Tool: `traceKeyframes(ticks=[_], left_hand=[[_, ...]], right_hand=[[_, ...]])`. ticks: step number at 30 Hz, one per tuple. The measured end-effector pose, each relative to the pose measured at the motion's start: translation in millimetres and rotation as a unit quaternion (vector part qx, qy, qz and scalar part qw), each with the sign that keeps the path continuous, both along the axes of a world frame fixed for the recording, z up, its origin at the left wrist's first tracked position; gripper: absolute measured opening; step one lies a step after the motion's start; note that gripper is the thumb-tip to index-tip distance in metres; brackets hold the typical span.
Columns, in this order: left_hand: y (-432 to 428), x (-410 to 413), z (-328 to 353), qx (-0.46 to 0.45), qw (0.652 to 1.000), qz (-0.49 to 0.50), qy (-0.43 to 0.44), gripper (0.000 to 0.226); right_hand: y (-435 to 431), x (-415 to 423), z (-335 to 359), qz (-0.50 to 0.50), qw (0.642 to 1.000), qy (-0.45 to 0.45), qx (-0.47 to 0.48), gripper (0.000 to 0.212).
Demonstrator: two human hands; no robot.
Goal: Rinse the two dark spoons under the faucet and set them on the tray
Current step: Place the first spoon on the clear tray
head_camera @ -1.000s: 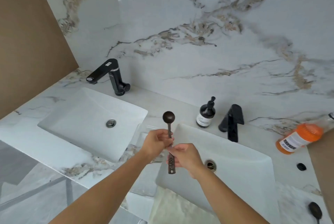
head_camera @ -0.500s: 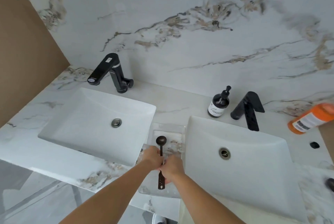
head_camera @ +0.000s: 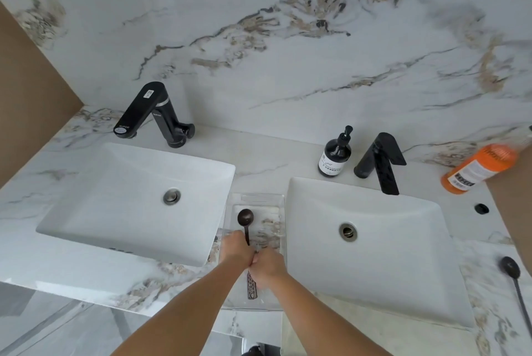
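One dark spoon is gripped by both the left hand and right hand over the clear tray, seemingly being set down; release comes next, then the second spoon must be fetched

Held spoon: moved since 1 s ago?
Yes. The spoon went left, from the right sink's left edge to over the tray between the sinks; both hands grip it.

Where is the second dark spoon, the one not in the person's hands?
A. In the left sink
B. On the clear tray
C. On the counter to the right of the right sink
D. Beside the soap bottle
C: the second spoon lies on the marble counter right of the right sink, while both hands hold the other spoon over the clear tray.
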State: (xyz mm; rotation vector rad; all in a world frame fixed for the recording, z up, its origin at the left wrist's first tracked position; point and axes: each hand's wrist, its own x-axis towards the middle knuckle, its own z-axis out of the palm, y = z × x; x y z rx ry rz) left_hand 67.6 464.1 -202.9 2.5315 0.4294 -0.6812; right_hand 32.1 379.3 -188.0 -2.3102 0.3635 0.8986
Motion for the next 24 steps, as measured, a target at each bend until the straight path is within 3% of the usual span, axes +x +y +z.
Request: traceKeyframes(ticks=[12,16,21,24], left_hand=[[-18,1,23,0.051,0.996,-0.066,0.030,0.021],[-34,3,37,0.025,0.998,-0.062,0.017,0.022],[-85,2,43,-0.083,0.995,-0.056,-0.030,0.021],[-127,-2,44,-0.027,0.989,-0.135,-0.056,0.025]], right_hand=[[-24,-1,29,0.027,0.998,-0.042,0.033,0.031],[-47,3,31,-0.033,0.993,-0.081,0.077,0.022],[-109,4,31,-0.120,0.976,-0.153,0.100,0.023],[-171,-4,29,-0.131,0.973,-0.185,0.051,0.020]])
